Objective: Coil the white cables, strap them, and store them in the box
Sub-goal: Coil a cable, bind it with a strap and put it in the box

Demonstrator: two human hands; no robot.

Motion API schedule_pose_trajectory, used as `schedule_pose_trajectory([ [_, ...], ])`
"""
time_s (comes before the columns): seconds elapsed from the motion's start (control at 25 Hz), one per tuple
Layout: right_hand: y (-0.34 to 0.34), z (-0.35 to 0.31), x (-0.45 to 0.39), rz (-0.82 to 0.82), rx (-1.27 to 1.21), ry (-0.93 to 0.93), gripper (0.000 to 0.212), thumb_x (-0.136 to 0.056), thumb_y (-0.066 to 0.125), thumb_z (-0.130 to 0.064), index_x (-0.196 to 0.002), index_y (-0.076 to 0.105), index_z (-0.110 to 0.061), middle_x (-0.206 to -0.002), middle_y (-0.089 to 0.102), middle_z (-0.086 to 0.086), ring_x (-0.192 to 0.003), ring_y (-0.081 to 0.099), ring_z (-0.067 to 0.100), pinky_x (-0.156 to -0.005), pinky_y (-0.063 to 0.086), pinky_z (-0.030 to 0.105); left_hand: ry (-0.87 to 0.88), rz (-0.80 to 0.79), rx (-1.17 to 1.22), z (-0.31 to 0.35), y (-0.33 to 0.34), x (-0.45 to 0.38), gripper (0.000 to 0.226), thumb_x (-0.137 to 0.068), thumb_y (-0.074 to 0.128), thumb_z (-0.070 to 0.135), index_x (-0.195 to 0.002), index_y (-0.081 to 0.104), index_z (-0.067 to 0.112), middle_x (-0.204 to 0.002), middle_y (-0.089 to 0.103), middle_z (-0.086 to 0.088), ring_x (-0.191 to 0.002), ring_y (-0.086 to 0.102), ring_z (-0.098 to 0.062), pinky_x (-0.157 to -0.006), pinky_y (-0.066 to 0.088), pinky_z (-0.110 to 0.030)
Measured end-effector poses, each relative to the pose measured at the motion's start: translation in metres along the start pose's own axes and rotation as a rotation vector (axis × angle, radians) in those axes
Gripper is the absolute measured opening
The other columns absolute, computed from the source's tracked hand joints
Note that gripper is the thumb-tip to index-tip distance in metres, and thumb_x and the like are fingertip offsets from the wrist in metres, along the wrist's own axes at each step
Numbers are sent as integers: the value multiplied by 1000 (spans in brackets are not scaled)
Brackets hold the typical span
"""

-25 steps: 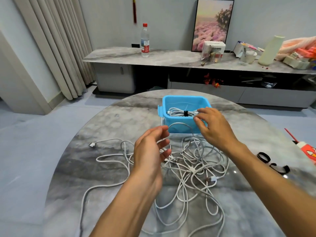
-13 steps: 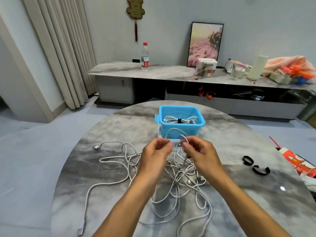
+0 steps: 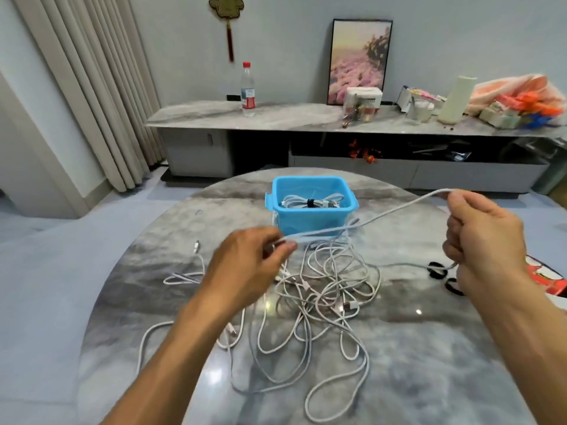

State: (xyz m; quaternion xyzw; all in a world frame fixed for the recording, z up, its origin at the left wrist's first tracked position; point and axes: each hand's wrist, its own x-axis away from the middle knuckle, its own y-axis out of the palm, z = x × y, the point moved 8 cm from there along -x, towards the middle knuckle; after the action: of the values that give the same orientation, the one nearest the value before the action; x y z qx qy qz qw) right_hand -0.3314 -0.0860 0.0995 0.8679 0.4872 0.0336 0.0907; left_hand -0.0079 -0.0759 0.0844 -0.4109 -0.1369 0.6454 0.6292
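Observation:
A tangle of white cables (image 3: 319, 299) lies on the round marble table (image 3: 429, 348). One white cable (image 3: 377, 216) is stretched taut in the air between my hands. My left hand (image 3: 248, 265) pinches one end of it in front of the box. My right hand (image 3: 484, 240) grips it further along, out to the right, and the cable trails down from that fist to the pile. The blue box (image 3: 311, 223) stands at the table's far side with one coiled, strapped cable (image 3: 310, 202) inside. Black straps (image 3: 437, 269) lie beside my right wrist.
A red and white package (image 3: 546, 276) sits at the table's right edge. Behind the table runs a long low cabinet (image 3: 306, 118) with a water bottle (image 3: 248, 90), a framed picture and assorted items. Curtains hang at the left.
My hands were close together over the pile; now they have drawn apart, the right hand moving far right and up, stretching one cable between them.

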Motion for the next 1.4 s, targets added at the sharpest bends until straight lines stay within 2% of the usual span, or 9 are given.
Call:
schedule_pose_trajectory([
  [0.12, 4, 38, 7, -1, 513, 117, 42, -89, 55, -12, -130, 60, -8, -91, 67, 7, -70, 60, 19, -57, 47, 28, -85, -26, -67, -14, 10, -2, 50, -90, 52, 61, -66, 57, 17, -51, 52, 5, -52, 49, -16, -53, 41, -36],
  [0.24, 71, 36, 56, -340, 1145, -460, 89, -75, 55, -15, -155, 19, -26, -163, 19, 6, -144, 25, 20, -117, 24, 41, -29, -43, -98, -2, 29, 6, 47, -88, 55, 63, -75, 67, 20, -56, 58, 3, -55, 53, -15, -57, 46, -35],
  [0.36, 126, 61, 118, -899, 767, -373, 78, -87, 56, -15, -150, 21, -44, -147, 48, -7, -98, 55, 0, -93, 47, 26, 52, 7, -2, 13, 38, 4, 22, -86, 68, 48, -91, 65, 27, -55, 56, 12, -52, 46, -8, -56, 44, -32],
  [0.52, 104, 55, 87, -680, 363, -26, 11, -92, 68, -19, -103, 72, -22, -62, 63, -7, -40, 45, 1, -42, 34, 14, -23, 123, 310, 6, 12, 0, 44, -73, 69, 64, -88, 50, 27, -48, 44, 4, -44, 35, -8, -45, 29, -23],
  [0.76, -2, 34, -1, -100, -98, 129, 18, -97, 57, -18, -88, 69, -10, -45, 33, -6, -36, 21, 6, -34, 16, 14, -152, 58, -321, -19, -7, -5, 42, -84, 63, 60, -63, 55, 25, -57, 51, 7, -67, 58, -25, -54, 32, -31],
  [0.88, -19, 70, 2, 21, 362, 257, 24, -96, 57, -19, -113, 64, -2, -70, 60, 6, -54, 49, 19, -49, 44, 28, -168, 33, -296, -18, -4, -3, 52, -79, 65, 66, -58, 54, 20, -50, 49, 8, -55, 51, -11, -50, 32, -29],
  [1.08, 80, 22, 84, -280, 981, -693, 83, -75, 50, -18, -154, 23, -21, -161, 22, 3, -149, 19, 19, -124, 10, 39, -83, -12, 35, 8, 11, 4, 28, -78, 55, 40, -105, 46, 39, -58, 52, 15, -54, 48, -5, -50, 32, -22],
  [1.24, 119, 43, 117, -722, 897, -645, 47, -97, 54, -21, -143, 44, -23, -120, 65, 0, -109, 59, 15, -94, 47, 32, 69, -132, 268, 34, 26, 13, 42, -76, 47, 23, -114, 44, 38, -55, 44, 5, -50, 39, -9, -51, 32, -23],
  [1.4, 69, 2, 53, -464, 456, -486, 17, -98, 59, -19, -90, 74, -20, -61, 58, -13, -53, 47, 4, -51, 38, 19, 100, -103, 348, 30, 14, 8, 10, -95, 60, 28, -89, 62, 21, -56, 44, 9, -52, 39, -4, -52, 32, -26],
])
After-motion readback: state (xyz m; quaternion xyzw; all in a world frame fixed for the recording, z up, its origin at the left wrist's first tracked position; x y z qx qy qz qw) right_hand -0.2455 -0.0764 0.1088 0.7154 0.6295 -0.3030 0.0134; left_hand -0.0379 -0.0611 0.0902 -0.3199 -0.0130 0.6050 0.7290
